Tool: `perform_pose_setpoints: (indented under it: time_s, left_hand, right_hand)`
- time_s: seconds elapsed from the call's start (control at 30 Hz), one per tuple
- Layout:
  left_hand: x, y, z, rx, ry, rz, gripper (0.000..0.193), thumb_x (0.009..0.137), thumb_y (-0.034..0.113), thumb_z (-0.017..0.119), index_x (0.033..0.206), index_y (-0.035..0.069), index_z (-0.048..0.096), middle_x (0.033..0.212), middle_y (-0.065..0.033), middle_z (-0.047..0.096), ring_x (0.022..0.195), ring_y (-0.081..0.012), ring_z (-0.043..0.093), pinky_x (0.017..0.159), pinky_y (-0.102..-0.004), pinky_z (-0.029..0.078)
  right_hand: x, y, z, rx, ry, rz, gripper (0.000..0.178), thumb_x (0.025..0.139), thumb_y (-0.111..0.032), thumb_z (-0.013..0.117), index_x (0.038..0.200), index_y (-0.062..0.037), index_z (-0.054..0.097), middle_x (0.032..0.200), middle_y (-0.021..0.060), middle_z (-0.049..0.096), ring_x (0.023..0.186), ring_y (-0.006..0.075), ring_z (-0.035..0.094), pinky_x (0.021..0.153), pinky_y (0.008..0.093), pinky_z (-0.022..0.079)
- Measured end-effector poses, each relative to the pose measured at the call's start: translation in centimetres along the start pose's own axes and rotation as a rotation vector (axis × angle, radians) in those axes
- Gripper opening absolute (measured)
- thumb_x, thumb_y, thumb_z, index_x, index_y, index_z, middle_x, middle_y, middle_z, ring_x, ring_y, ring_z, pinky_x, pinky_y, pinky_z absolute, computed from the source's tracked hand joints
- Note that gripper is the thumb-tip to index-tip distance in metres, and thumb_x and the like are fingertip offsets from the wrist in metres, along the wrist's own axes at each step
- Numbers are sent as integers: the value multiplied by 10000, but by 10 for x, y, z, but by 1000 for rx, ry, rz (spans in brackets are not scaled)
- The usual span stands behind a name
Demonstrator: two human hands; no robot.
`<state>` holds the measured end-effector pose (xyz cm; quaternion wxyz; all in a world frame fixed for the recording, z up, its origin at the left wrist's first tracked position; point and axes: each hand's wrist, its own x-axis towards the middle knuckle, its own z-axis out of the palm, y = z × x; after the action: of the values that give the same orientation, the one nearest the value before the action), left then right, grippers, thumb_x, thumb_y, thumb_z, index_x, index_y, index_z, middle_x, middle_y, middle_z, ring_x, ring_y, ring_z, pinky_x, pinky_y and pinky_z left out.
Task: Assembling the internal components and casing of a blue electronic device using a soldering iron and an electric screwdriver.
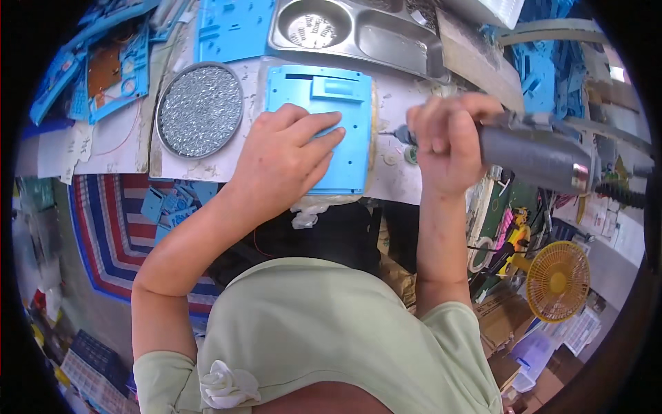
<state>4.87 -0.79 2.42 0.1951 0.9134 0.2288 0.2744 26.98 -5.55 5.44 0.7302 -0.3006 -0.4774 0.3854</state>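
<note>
A flat blue plastic housing (352,148) lies on the white worktable in front of me. My left hand (286,155) rests on its left half, fingers stretched out across the surface. To the right of the housing, my right hand (448,138) is wrapped round a dark grey power screwdriver (538,153). The tool is held sideways and its thin bit points left toward the housing's right edge, apart from it. Left of the housing stands a round metal dish (200,110) full of small silvery screws.
A steel compartment tray (400,43) is behind the housing, beside another blue panel (234,31). Blue housings with wiring (114,72) are piled at the far left. A striped bag (103,228) holds blue parts below the table edge. A yellow fan (557,281) stands at the right.
</note>
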Motion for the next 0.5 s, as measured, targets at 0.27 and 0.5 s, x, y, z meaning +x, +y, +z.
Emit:
perform_pose_setpoints:
  time_s: [0.27, 0.5]
  left_hand:
    - [1, 3, -3, 29, -38, -37, 356, 792, 74, 735, 1147, 91, 738, 1258, -37, 686, 965, -265, 611, 848, -394, 477]
    - [-3, 3, -1, 45, -23, -35, 375, 790, 86, 749, 1164, 94, 733, 1223, -42, 698, 949, -271, 614, 862, -406, 476]
  right_hand:
    - [12, 20, -3, -194, -39, -46, 143, 970, -60, 619, 1033, -44, 492, 711, 22, 534, 573, 103, 475, 556, 288, 434]
    - [-22, -6, 16, -123, -81, 69, 194, 981, -105, 648, 996, -41, 465, 672, 44, 521, 560, 122, 491, 534, 299, 436]
